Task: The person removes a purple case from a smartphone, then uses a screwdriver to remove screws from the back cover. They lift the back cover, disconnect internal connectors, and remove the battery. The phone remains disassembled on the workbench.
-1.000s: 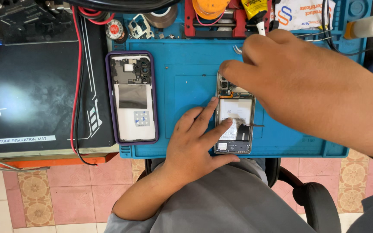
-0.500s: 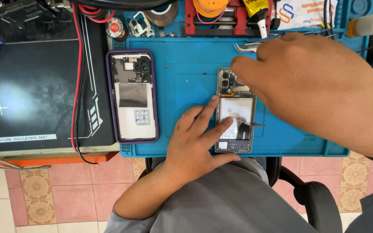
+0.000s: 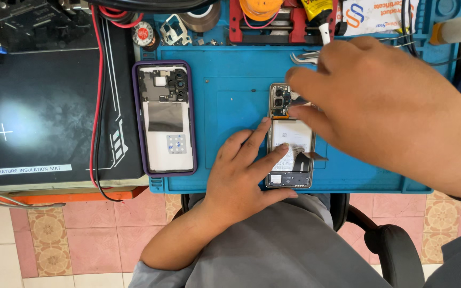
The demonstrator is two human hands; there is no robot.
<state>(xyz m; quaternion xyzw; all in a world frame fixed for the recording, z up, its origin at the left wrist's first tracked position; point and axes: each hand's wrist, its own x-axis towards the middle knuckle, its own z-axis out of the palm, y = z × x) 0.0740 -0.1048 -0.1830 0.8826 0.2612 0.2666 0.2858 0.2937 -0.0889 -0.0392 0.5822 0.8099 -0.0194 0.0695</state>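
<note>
Left hand (image 3: pixel 244 176): flat, released — fingers pinning the opened phone (image 3: pixel 290 140) at its lower left edge.
Right hand (image 3: pixel 380 101): fingertips at the phone's camera end; grip cannot be told.
Opened phone: mid blue mat (image 3: pixel 230 90).
Back cover (image 3: pixel 165 118): left on mat — apart.

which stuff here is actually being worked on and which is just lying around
In use: opened phone, pinned by the left hand; right hand at its camera end; blue mat.

Lying about: purple-rimmed back cover, tweezers, tape roll, black insulation mat, red and black cables.
</note>
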